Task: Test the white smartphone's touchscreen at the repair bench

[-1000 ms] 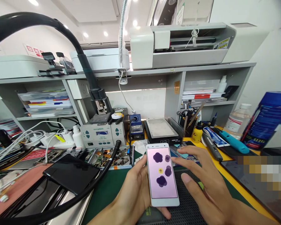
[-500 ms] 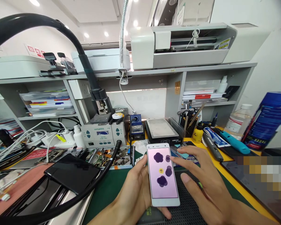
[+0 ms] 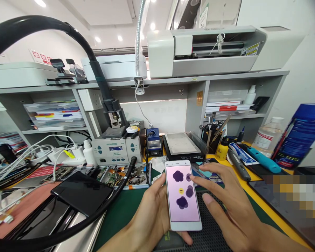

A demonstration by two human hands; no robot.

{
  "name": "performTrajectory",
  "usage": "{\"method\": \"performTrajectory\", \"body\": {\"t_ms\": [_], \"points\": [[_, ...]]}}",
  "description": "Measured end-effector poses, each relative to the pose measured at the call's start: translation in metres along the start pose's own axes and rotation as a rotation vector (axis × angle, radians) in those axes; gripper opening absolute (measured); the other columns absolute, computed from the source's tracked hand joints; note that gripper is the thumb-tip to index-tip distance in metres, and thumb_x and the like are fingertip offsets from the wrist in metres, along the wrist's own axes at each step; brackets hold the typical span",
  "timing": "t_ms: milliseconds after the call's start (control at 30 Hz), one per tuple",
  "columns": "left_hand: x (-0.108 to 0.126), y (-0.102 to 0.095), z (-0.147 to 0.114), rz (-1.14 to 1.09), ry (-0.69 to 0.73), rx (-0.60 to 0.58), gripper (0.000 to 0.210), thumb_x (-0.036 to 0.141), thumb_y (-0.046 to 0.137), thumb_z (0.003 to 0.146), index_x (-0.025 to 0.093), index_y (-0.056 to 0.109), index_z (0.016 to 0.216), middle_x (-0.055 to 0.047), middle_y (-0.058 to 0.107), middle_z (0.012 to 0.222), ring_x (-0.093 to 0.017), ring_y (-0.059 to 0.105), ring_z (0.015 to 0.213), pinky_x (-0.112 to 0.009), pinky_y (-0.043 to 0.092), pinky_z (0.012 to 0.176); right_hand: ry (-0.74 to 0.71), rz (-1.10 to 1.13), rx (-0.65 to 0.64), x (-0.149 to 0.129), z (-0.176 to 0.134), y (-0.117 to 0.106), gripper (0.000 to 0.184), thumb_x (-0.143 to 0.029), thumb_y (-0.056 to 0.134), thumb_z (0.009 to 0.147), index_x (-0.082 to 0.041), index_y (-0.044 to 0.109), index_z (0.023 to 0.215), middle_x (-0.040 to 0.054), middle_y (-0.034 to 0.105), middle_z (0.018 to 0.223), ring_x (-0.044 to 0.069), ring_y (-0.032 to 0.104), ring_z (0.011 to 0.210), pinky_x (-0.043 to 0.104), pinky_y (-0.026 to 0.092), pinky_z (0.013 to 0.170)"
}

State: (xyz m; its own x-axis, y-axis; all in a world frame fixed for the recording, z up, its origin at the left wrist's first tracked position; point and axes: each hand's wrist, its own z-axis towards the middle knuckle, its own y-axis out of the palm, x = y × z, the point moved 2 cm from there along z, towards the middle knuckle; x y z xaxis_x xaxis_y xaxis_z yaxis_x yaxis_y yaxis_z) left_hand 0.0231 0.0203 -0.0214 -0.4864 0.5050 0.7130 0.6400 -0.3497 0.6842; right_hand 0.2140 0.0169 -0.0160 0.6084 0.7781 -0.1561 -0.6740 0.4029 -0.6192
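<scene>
A white smartphone [image 3: 184, 213] is held upright over the work mat, its lit pink screen showing dark purple blobs and a small yellow circle. My left hand [image 3: 153, 206] grips it from the left edge and from behind, thumb along the side, with fingertips showing below its lower edge. At the phone's right side, my right hand [image 3: 231, 203] has its fingers spread. Its index fingertip is at the screen's upper right, by a small purple circle. Nothing is held in the right hand. Whether the fingertip presses the glass I cannot tell.
A green mat [image 3: 120, 210] lies under my hands. A black hose [image 3: 105, 199] curves across the left, past a dark tablet-like panel [image 3: 81, 192]. Behind stand a rework station [image 3: 117, 150], a tray of circuit boards [image 3: 126, 175] and a flat heating plate [image 3: 181, 143]. Bottles and tools line the right.
The view has shifted very slightly. Both hands and the phone keep nearly the same pose, the right index fingertip still at the screen's upper right.
</scene>
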Motion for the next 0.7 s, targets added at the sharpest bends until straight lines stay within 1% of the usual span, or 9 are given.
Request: {"method": "performTrajectory", "body": {"t_ms": [133, 233, 367, 600, 700], "points": [[-0.0004, -0.0007, 0.0001, -0.009, -0.005, 0.002, 0.066, 0.065, 0.037, 0.095, 0.019, 0.057, 0.139, -0.019, 0.06, 0.122, -0.029, 0.063, 0.088, -0.035, 0.057, 0.051, -0.008, -0.014, -0.009, 0.0006, -0.0011, -0.0003, 0.042, -0.013, 0.05, 0.09, -0.021, 0.059, 0.13, 0.0144, 0.043, 0.136, 0.034, 0.043, 0.128, 0.053, 0.042, 0.099], [-0.0014, -0.0019, 0.0009, -0.005, -0.002, -0.009, 0.067, 0.066, 0.038, 0.094, 0.019, 0.057, 0.138, -0.018, 0.061, 0.119, -0.03, 0.063, 0.089, -0.035, 0.057, 0.051, -0.022, -0.015, -0.014, 0.0013, -0.0018, 0.0001, 0.043, -0.012, 0.05, 0.09, -0.021, 0.058, 0.131, 0.0146, 0.043, 0.137, 0.033, 0.043, 0.128, 0.054, 0.042, 0.098], [-0.0021, -0.0027, 0.001, -0.012, 0.004, -0.019, 0.067, 0.066, 0.036, 0.095, 0.02, 0.057, 0.138, -0.018, 0.061, 0.118, -0.03, 0.063, 0.09, -0.035, 0.057, 0.052, -0.01, -0.009, -0.02, 0.0019, -0.0017, 0.0008, 0.043, -0.013, 0.049, 0.09, -0.021, 0.058, 0.132, 0.0148, 0.043, 0.136, 0.034, 0.042, 0.129, 0.055, 0.042, 0.099], [-0.0009, -0.0023, 0.0006, -0.011, 0.002, -0.033, 0.067, 0.065, 0.035, 0.095, 0.018, 0.058, 0.138, -0.019, 0.062, 0.116, -0.028, 0.063, 0.087, -0.034, 0.057, 0.052, -0.029, -0.016, -0.016, 0.0025, -0.001, 0.0006, 0.046, -0.014, 0.052, 0.088, -0.022, 0.059, 0.133, 0.0146, 0.044, 0.137, 0.036, 0.044, 0.128, 0.056, 0.044, 0.098], [-0.0013, -0.0025, 0.0012, -0.014, 0.004, -0.031, 0.067, 0.065, 0.036, 0.095, 0.019, 0.057, 0.139, -0.019, 0.061, 0.119, -0.028, 0.063, 0.088, -0.035, 0.057, 0.052, -0.034, -0.017, -0.023, 0.0028, -0.0008, 0.0008, 0.047, -0.014, 0.051, 0.088, -0.022, 0.058, 0.134, 0.0147, 0.044, 0.137, 0.036, 0.044, 0.128, 0.056, 0.045, 0.098]]}}
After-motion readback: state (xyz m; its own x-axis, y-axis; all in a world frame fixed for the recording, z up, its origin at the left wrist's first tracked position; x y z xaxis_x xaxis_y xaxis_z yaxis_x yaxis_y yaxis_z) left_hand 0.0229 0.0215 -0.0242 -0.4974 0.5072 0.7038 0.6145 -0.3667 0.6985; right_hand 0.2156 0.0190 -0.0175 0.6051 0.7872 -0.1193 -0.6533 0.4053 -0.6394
